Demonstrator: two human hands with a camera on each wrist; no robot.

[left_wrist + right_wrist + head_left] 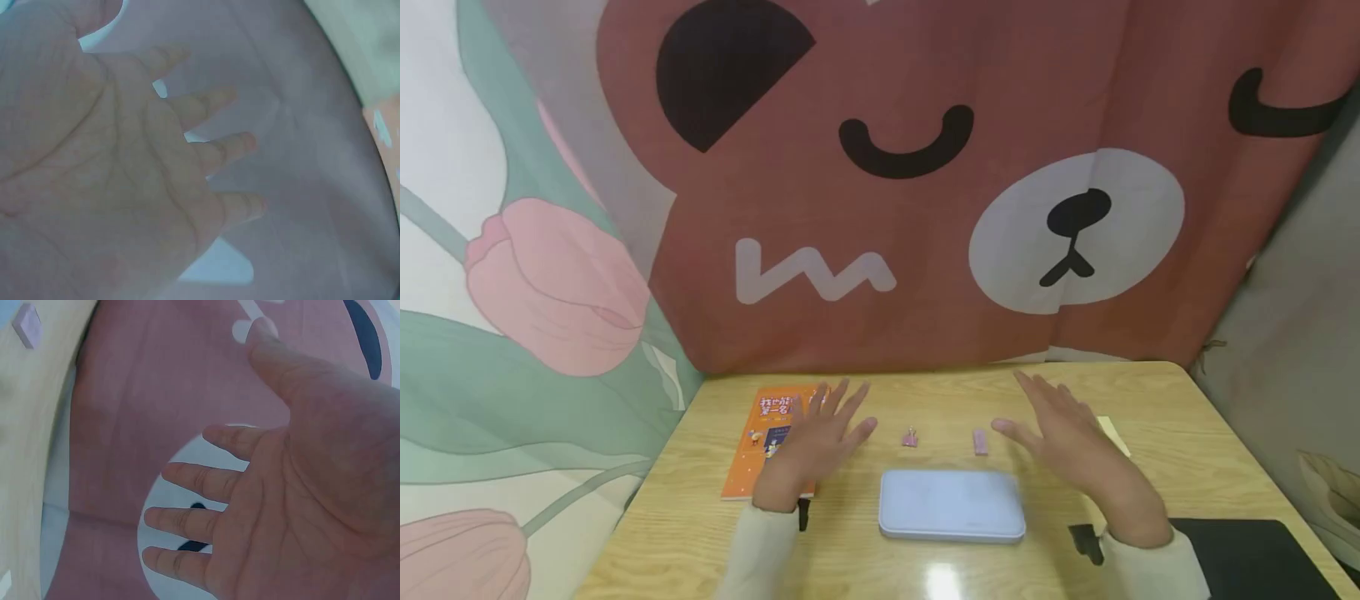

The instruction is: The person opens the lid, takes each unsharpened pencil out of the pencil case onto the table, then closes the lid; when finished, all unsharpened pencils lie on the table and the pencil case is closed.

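My left hand [820,442] is raised over the orange book [741,467], its fingers spread and nothing held; it hides part of the cover. In the left wrist view its bare palm [119,156] shows. On the other side my right hand [1067,442] is held up, thumb apart from the straight fingers, its palm [275,506] bare in the right wrist view. Between the hands lie a small pink binder clip [910,437] and a small pinkish-purple block [981,442]. Nearer to me sits a pale blue closed case [951,505].
A yellow slip of paper [1114,435] lies partly behind the right hand. At the front right is a flat black mat [1255,558]. A curtain with a bear print [925,333] hangs along the back edge of the wooden table [655,533].
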